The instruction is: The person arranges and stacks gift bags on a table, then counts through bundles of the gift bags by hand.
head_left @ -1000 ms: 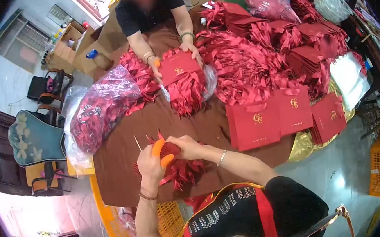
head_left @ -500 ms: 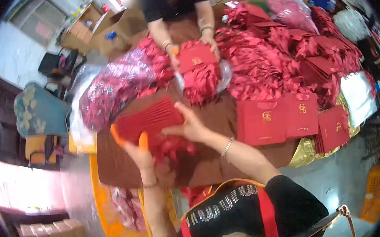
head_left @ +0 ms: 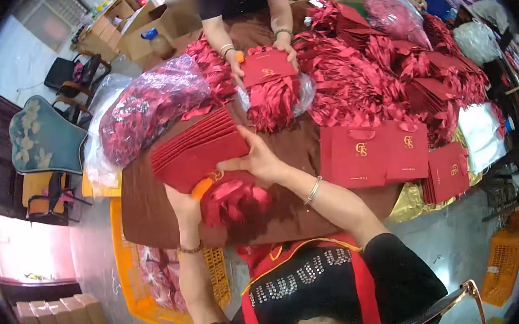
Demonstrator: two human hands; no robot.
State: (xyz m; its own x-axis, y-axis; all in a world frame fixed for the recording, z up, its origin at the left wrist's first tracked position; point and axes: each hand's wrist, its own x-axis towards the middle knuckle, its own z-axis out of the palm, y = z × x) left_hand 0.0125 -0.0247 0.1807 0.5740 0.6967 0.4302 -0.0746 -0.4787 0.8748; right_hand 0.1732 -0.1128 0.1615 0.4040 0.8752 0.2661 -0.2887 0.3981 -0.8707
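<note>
Between my hands is a stack of red paper gift bags (head_left: 200, 155), its layered edges facing up and away, with red ribbon handles hanging toward me. My left hand (head_left: 184, 199) grips the stack's lower left side, an orange cover on its thumb. At the right edge, my right hand (head_left: 262, 158) holds the same stack, thumb on the near face and fingers along the side. Flat bags with gold lettering (head_left: 358, 156) lie on the brown-covered table (head_left: 295, 211), to the right of my right hand.
Across the table a person's hands (head_left: 287, 54) hold another bag stack with ribbons. A plastic-wrapped red bundle (head_left: 150, 113) lies at left. Ribboned bags (head_left: 357, 79) pile up at right beside white plastic (head_left: 485, 133). A yellow crate (head_left: 126, 266) stands below the table's left edge.
The stack in my hands has tipped, so its broad near face now shows below the layered edges. My left fingers have gone out of sight behind it.
</note>
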